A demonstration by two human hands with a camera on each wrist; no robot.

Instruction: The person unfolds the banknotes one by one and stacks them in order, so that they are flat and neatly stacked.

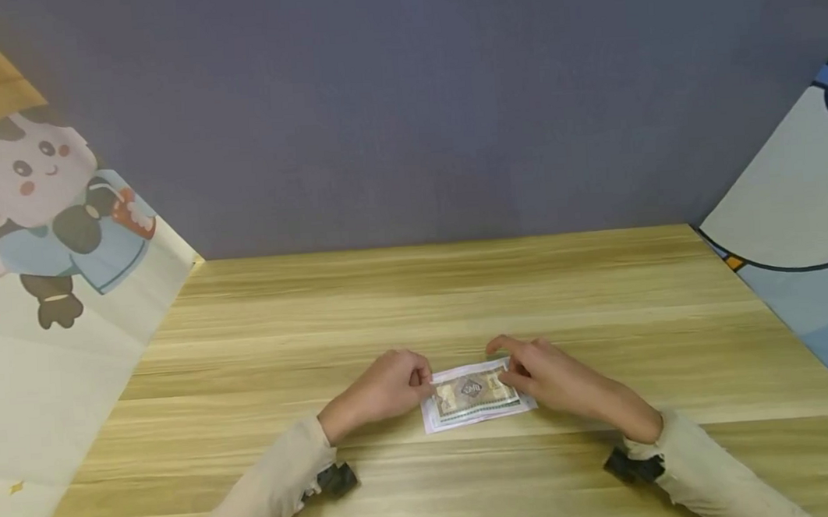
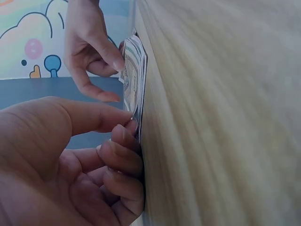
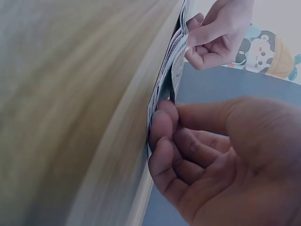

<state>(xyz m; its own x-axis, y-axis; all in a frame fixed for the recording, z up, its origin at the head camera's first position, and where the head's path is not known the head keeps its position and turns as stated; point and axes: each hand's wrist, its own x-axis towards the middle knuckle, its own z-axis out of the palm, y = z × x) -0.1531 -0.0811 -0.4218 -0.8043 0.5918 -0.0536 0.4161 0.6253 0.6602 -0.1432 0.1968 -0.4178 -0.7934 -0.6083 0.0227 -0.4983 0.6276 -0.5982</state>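
A small stack of paper banknotes (image 1: 472, 405) lies on the wooden table, a smaller brown-and-green note (image 1: 456, 393) on top of larger pale ones. My left hand (image 1: 387, 386) pinches the stack's left end between thumb and forefinger, its other fingers curled against the tabletop. At the right end, my right hand (image 1: 559, 382) has its thumb on the top note and fingertips at the edge. In the right wrist view, that hand's thumb and finger pinch the top note (image 3: 177, 70), whose end stands apart from the layered notes (image 3: 162, 77) beneath.
The wood-grain table (image 1: 305, 319) runs back to a dark grey-blue panel (image 1: 435, 117). Cartoon-printed walls (image 1: 54, 223) flank it on both sides. A black wrist device (image 1: 337, 479) sits under each sleeve cuff.
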